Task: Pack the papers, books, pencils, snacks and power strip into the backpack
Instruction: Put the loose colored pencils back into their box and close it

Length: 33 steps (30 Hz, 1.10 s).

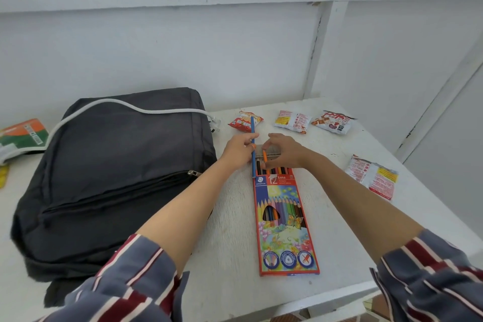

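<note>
Right now my left hand [239, 148] pinches a slim blue pencil [252, 146] upright at the open top of the pencil box [286, 219], a flat glossy cardboard carton printed with flowers and a butterfly, lying on the rough white counter [230, 256]. My right hand [283, 150] curls over that same opening, its grip closed on an orange pencil [265, 157] whose lower end sits among the others in the box. Both forearms reach forward, striped sleeves pushed up (palms turned towards each other). Left of the box slumps the dark fabric backpack [112, 180], zipper shut, a white cord [146, 110] draped across it. Beyond the box lie three crinkled snack packets [294, 120]; a fourth packet [373, 178] lies to its right.
</note>
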Each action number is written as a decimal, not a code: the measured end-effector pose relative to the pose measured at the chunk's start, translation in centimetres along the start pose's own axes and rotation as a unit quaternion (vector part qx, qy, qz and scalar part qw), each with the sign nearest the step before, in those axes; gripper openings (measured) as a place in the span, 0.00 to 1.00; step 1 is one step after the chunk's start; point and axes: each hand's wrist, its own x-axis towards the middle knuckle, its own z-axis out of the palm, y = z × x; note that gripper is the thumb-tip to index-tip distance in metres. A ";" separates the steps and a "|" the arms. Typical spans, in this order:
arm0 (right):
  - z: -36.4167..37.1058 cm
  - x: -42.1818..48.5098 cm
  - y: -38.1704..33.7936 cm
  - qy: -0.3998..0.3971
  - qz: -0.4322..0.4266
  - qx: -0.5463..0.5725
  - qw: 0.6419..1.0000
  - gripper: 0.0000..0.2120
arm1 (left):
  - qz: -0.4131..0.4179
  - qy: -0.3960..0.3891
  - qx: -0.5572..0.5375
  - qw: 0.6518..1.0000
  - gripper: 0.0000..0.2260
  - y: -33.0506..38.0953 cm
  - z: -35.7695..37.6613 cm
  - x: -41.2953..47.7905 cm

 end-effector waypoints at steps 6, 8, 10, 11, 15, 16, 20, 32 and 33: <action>-0.2 -0.2 1.1 0.001 -0.009 0.053 0.999 0.09 | 0.021 0.022 0.019 0.999 0.18 0.4 0.0 0.0; -0.1 -0.4 1.3 -0.008 -0.008 0.058 0.998 0.08 | 0.035 0.028 0.034 0.998 0.18 0.7 0.1 0.0; -0.1 -0.5 1.3 -0.003 -0.008 0.068 0.998 0.09 | 0.049 0.037 0.039 0.997 0.18 1.0 0.2 0.0; -0.2 -0.6 1.3 0.004 -0.010 0.072 0.997 0.10 | 0.057 0.043 0.037 0.997 0.18 1.2 0.4 0.0; -0.5 -0.7 1.7 0.036 -0.003 0.077 0.996 0.15 | 0.074 0.071 0.023 0.994 0.18 1.8 1.0 -0.1; -0.5 -0.7 1.9 0.037 0.000 0.077 0.996 0.16 | 0.078 0.078 0.023 0.994 0.18 1.9 1.2 -0.1; -0.5 -0.6 2.5 0.019 0.013 0.070 0.997 0.19 | 0.077 0.098 0.023 0.992 0.18 1.7 2.1 0.2; -0.6 -0.8 2.8 0.014 0.011 0.048 0.999 0.19 | 0.046 0.004 0.126 0.991 0.16 1.5 2.0 -0.6; -0.6 -0.8 2.8 0.014 0.013 0.047 0.999 0.19 | 0.045 0.003 0.135 0.990 0.16 1.5 1.9 -0.7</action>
